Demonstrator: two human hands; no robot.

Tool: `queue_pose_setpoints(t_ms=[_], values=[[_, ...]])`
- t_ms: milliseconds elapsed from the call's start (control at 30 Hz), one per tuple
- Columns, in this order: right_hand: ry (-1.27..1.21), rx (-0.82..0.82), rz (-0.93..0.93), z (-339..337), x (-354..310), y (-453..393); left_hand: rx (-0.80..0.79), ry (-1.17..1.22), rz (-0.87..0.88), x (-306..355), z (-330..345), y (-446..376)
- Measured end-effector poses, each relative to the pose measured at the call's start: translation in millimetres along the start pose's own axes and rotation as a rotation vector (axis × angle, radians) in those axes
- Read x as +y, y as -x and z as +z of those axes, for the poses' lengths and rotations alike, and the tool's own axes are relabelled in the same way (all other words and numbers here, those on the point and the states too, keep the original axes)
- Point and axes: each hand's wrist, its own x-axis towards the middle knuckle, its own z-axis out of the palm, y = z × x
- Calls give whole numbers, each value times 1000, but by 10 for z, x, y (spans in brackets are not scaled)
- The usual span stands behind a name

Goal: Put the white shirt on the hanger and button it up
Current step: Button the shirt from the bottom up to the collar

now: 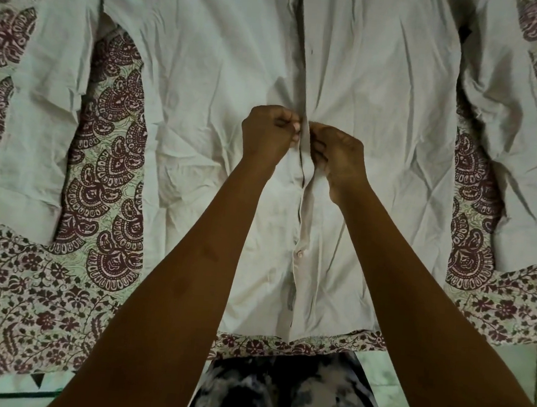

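The white shirt lies flat, front up, on a patterned bedsheet, collar away from me and hem toward me. Both sleeves are spread out to the sides. My left hand pinches the left edge of the front placket at mid-chest. My right hand pinches the right edge just opposite, fingertips nearly touching. Below my hands one button on the placket is fastened. The placket above my hands runs up to the collar as a dark line. No hanger is in view; the collar area is cut off at the top.
The bedsheet has maroon paisley in the middle and a floral border near its front edge. My patterned trousers show below the bed edge, with pale floor on either side.
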Motion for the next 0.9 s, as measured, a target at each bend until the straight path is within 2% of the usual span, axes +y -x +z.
queue_pose_setpoints(t_ms=[100,233,333,433,567,700,900], values=[[159,29,-129,6,9,-41,-11,23,-5,-13,-3,1],[403,164,-340,52,86,-33,4,33,-44,-1,27,24],[473,223,-460,90,202,1,-19,101,-126,-4,76,28],[439,246,-454,134,261,-4,-26,183,-163,-37,110,65],[419,254,-458,177,283,-5,42,252,-188,-93,151,50],[519,285,-467,185,307,-18,78,250,-210,-123,182,9],[602,277,-478,166,335,-28,52,386,-205,-211,182,36]])
